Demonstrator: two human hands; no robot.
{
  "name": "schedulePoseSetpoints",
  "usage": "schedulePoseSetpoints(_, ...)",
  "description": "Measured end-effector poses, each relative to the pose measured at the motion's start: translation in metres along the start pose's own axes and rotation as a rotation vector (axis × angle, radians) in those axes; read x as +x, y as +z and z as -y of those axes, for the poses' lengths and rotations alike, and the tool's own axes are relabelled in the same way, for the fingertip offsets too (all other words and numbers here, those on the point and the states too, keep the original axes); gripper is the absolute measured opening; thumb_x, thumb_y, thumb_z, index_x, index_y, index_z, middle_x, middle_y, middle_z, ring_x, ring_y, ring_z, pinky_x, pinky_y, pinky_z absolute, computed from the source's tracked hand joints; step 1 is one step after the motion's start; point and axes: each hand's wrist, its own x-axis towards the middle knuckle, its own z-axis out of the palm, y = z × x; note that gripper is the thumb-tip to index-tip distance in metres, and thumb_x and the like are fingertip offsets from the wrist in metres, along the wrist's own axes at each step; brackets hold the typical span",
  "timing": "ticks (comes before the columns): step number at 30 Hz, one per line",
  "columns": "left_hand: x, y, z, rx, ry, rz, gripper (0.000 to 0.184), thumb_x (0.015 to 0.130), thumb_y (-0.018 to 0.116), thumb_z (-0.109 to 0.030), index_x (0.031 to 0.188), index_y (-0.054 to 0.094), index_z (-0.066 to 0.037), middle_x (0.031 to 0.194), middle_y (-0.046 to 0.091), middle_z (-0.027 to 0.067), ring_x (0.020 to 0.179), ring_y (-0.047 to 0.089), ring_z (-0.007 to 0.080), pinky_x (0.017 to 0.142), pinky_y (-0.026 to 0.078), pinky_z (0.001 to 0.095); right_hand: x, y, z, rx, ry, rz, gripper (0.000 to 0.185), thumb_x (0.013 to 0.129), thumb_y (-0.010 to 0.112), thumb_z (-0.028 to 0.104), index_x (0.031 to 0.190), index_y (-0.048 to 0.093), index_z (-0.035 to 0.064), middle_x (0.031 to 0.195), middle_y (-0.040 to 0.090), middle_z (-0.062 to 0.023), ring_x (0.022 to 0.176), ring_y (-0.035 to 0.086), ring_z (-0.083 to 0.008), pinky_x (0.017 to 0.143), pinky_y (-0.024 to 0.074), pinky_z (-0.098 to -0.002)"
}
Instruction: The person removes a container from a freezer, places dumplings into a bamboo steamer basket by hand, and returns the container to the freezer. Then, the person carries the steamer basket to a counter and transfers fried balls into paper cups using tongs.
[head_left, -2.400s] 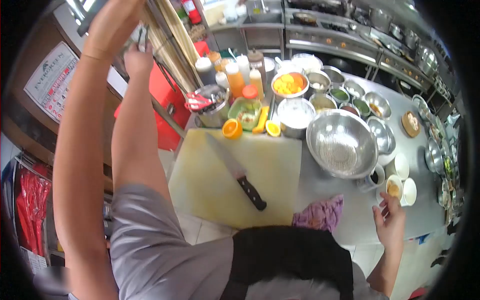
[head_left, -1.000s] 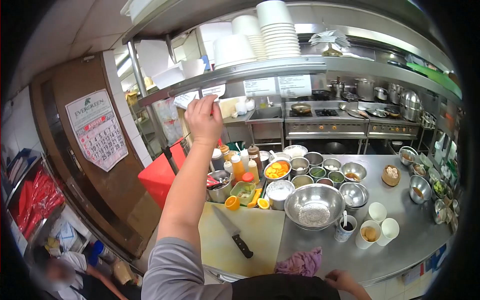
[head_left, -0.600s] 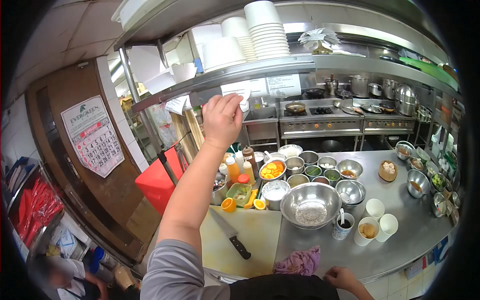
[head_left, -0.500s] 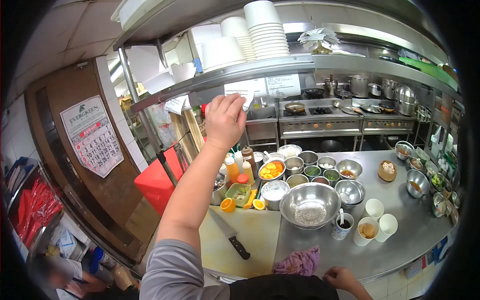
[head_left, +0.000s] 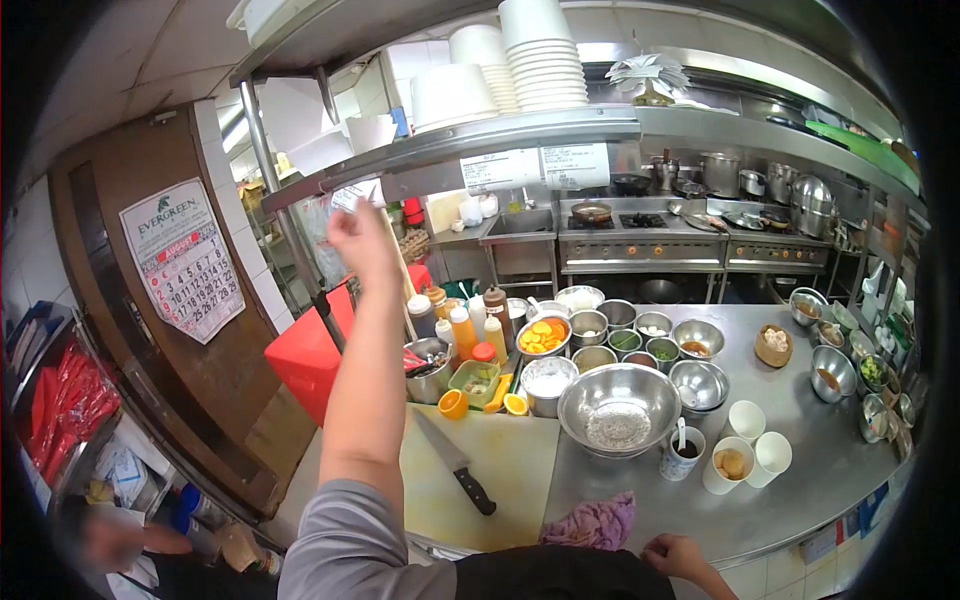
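My left hand [head_left: 358,240] is raised at the left end of the shelf rail, just below and overlapping a small paper slip [head_left: 356,192]; its fingers are curled and smeared, and whether it holds anything is unclear. Two printed slips [head_left: 500,170] hang from the rail to its right. My right hand [head_left: 670,553] rests low at the front edge of the steel table, right of a purple cloth [head_left: 592,522], fingers curled and partly hidden. A knife [head_left: 462,472] lies on the yellowish cutting board [head_left: 520,450].
Squeeze bottles [head_left: 464,333], an orange half [head_left: 453,404] and several metal bowls stand behind the board. A large bowl [head_left: 620,408] and white cups [head_left: 728,466] are on the steel table [head_left: 640,500]. Stacked white containers [head_left: 543,55] fill the overhead shelf. Another person [head_left: 130,560] is at lower left.
My left hand has moved left along the rail, from the middle slips to the slip at its left end. The middle slips now show fully. My right hand has hardly moved.
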Motion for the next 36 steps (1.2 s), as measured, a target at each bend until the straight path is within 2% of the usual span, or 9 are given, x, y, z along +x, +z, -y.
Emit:
schedulePoseSetpoints(2,0.036,-0.024,0.005,-0.227,-0.524,0.110,0.082,0.093,0.063,-0.040,0.153,0.018,-0.007,0.150,0.033,0.0208,0.135,0.042,0.0329,0.109,0.033,0.0450,0.000,0.000,-0.001,-0.012,-0.009,-0.002,0.026,0.081,0.072,0.038,0.093,0.074,0.0140,0.083,0.073,-0.0070,0.076,0.071,-0.0226,0.073,0.0569,-0.0351)
schedulePoseSetpoints(3,0.043,-0.030,0.004,-0.396,-0.643,0.140,0.092,0.092,0.064,-0.045,0.157,0.009,-0.010,0.156,0.022,0.0202,0.139,0.038,0.0354,0.113,0.028,0.0502,0.000,-0.001,-0.001,-0.018,-0.011,-0.007,0.026,0.081,0.072,0.038,0.092,0.074,0.0140,0.083,0.073,-0.0069,0.076,0.071,-0.0226,0.073,0.0569,-0.0352)
schedulePoseSetpoints(6,0.056,-0.035,0.009,-0.541,-0.594,0.294,0.061,0.097,0.054,-0.048,0.145,0.038,-0.014,0.145,0.044,0.0103,0.130,0.044,0.0285,0.115,0.024,0.0467,0.005,0.000,-0.002,-0.031,-0.018,-0.017,0.026,0.081,0.072,0.038,0.091,0.075,0.0140,0.081,0.073,-0.0069,0.074,0.071,-0.0226,0.072,0.0567,-0.0356)
schedulePoseSetpoints(7,0.063,-0.039,0.012,-0.538,-0.579,0.333,0.046,0.097,0.058,-0.041,0.135,0.049,-0.017,0.131,0.054,0.0086,0.119,0.052,0.0244,0.103,0.041,0.0426,0.005,0.000,-0.003,-0.030,-0.015,-0.014,0.026,0.081,0.072,0.038,0.091,0.075,0.0140,0.081,0.073,-0.0069,0.074,0.071,-0.0226,0.071,0.0566,-0.0356)
schedulePoseSetpoints(10,0.072,-0.042,0.009,-0.303,-0.616,0.350,0.032,0.095,0.062,-0.035,0.120,0.057,-0.015,0.109,0.063,0.0034,0.099,0.060,0.0172,0.078,0.052,0.0322,0.006,0.001,-0.004,-0.025,-0.005,-0.006,0.026,0.081,0.072,0.038,0.091,0.075,0.0139,0.079,0.072,-0.0070,0.072,0.070,-0.0228,0.069,0.0562,-0.0357)
schedulePoseSetpoints(11,0.070,-0.041,0.007,-0.322,-0.676,0.304,0.022,0.094,0.065,-0.030,0.109,0.060,-0.014,0.092,0.064,-0.0012,0.080,0.061,0.0116,0.058,0.048,0.0241,0.006,0.000,-0.005,-0.022,-0.004,-0.005,0.026,0.081,0.072,0.038,0.091,0.075,0.0139,0.078,0.072,-0.0070,0.072,0.070,-0.0228,0.069,0.0560,-0.0357)
schedulePoseSetpoints(21,0.071,-0.039,0.001,-0.284,-0.676,0.375,0.022,0.094,0.066,-0.031,0.106,0.061,-0.012,0.087,0.066,0.0002,0.067,0.059,0.0100,0.053,0.047,0.0243,0.007,-0.006,0.008,-0.041,0.080,0.008,0.028,0.081,0.072,0.038,0.090,0.074,0.0117,0.078,0.072,-0.0083,0.071,0.070,-0.0232,0.068,0.0554,-0.0363)
schedulePoseSetpoints(28,-0.018,-0.005,0.003,-0.317,-0.548,0.506,0.028,0.097,0.061,-0.035,0.108,0.060,-0.009,0.087,0.067,0.0025,0.068,0.061,0.0115,0.055,0.045,0.0250,0.005,-0.003,0.008,-0.018,0.066,-0.003,0.030,0.081,0.071,0.039,0.090,0.074,0.0112,0.079,0.072,-0.0097,0.073,0.070,-0.0258,0.068,0.0551,-0.0378)
schedulePoseSetpoints(36,-0.063,0.038,-0.011,-0.170,-0.401,0.336,0.020,0.096,0.061,-0.022,0.100,0.062,-0.002,0.084,0.070,0.0077,0.057,0.061,0.0127,0.047,0.042,0.0237,-0.001,-0.001,0.009,0.012,0.108,-0.007,0.030,0.082,0.070,0.039,0.091,0.074,0.0111,0.079,0.072,-0.0093,0.072,0.070,-0.0246,0.069,0.0551,-0.0374)
